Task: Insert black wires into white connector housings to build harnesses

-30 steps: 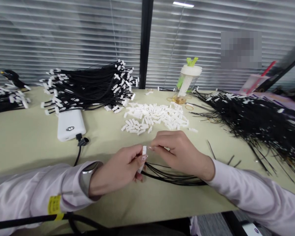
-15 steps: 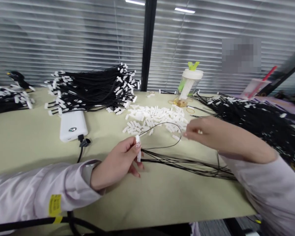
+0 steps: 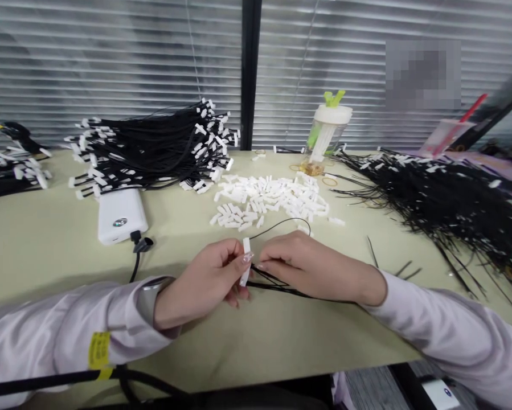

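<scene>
The left hand [image 3: 204, 279] is near the middle of the frame, just left of center. It pinches a small white plastic piece [image 3: 246, 246] between its thumb and fingers. The piece is long and thin. Its long side goes nearly straight up and down in the picture, with the top end leaning a tiny bit to the right. The bottom end points down toward the near edge of the table. Black wires [image 3: 277, 287] go off from it to the right, under the right hand [image 3: 315, 265]. One thin wire [image 3: 296, 218] makes a loop above that hand. The right hand has bent fingers, with the tips just beside the white piece. I cannot tell if they grip a wire.

The table [image 3: 281, 341] is pale yellow-green. A pile of white pieces [image 3: 273, 196] lies in the middle, past the hands. At the upper left is a big stack of black cables [image 3: 153, 145] with white ends, and a white box [image 3: 122, 213] lies in front of it. More black wires spread over the right side. A clear cup [image 3: 326, 128] with a white lid stands upper right of center. Window blinds [image 3: 110, 57] fill the top, with a dark post [image 3: 250, 74] between them.
</scene>
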A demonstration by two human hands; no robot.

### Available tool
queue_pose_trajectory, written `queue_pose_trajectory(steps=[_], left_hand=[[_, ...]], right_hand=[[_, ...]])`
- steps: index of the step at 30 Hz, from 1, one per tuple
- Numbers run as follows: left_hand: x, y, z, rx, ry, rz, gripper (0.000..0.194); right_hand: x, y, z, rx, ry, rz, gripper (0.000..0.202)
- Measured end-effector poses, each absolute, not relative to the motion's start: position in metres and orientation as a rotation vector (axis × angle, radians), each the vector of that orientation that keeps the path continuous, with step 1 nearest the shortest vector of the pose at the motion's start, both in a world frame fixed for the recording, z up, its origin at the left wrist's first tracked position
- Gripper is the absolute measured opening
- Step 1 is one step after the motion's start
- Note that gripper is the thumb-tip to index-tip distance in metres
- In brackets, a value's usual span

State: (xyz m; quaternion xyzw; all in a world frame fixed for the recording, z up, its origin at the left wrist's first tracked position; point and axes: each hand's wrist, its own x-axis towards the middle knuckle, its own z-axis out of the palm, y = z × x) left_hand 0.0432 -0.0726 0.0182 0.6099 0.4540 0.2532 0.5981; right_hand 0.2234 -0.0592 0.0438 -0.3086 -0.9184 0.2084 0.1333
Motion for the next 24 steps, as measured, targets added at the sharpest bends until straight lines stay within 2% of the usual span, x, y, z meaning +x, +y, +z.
queue_pose_trajectory(steps=[8, 15, 20, 24], left_hand=[[0.046, -0.073, 0.022, 1.469, 1.084, 0.534, 0.022], [0.045, -0.074, 0.02, 1.412, 1.065, 0.55, 0.024], [0.044, -0.074, 0.02, 1.407, 1.064, 0.541, 0.026], [0.046, -0.074, 0.02, 1.372, 1.073, 0.543, 0.025]], right_hand=[[0.221, -0.063, 0.046, -0.882, -2.748, 0.462, 0.018], [0.248, -0.056, 0.067, -1.154, -2.743, 0.055, 0.015], [0.297, -0.035, 0.092, -1.503, -1.939, -0.206, 0.014], [0.312, -0.025, 0.098, -1.171, -1.401, 0.167, 0.024]])
